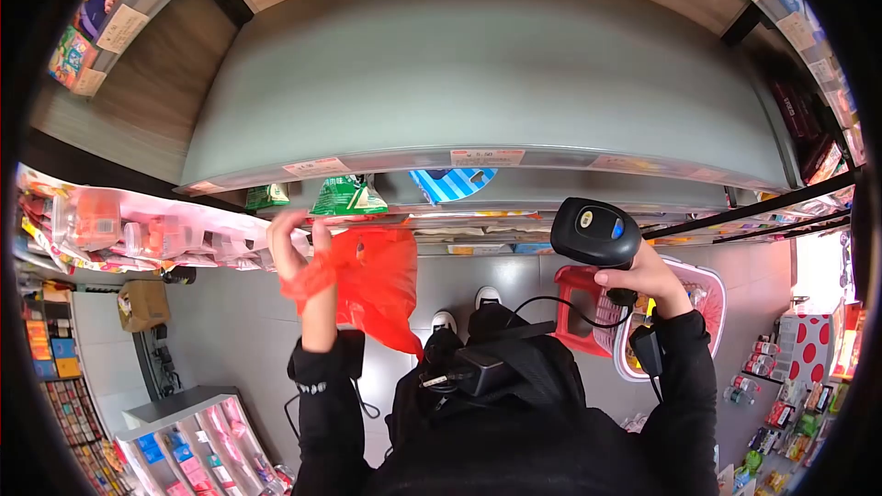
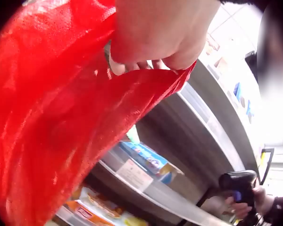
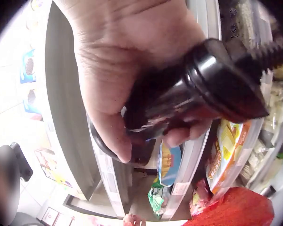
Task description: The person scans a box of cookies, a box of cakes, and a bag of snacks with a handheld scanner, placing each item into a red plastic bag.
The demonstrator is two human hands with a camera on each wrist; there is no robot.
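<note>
In the head view my right hand (image 1: 650, 277) grips a black handheld barcode scanner (image 1: 593, 237). Its fingers and thumb wrap the handle (image 3: 167, 101) in the right wrist view, where a coiled cable (image 3: 273, 56) leaves the handle's end. A red plastic bag (image 1: 378, 285) hangs by its loop around my left wrist. My left hand (image 1: 296, 253) is raised at the shelf front, its fingers parted, beside a green snack bag (image 1: 349, 198). Bag film (image 2: 75, 117) covers part of the fingers in the left wrist view.
A grey shelf board (image 1: 487, 64) spans the front above the snacks, with a blue striped package (image 1: 455, 186) under its edge. Behind the right arm stand a pink-and-white basket (image 1: 712, 312) holding goods and a red stool (image 1: 577, 298). A display rack (image 1: 202, 441) is at lower left.
</note>
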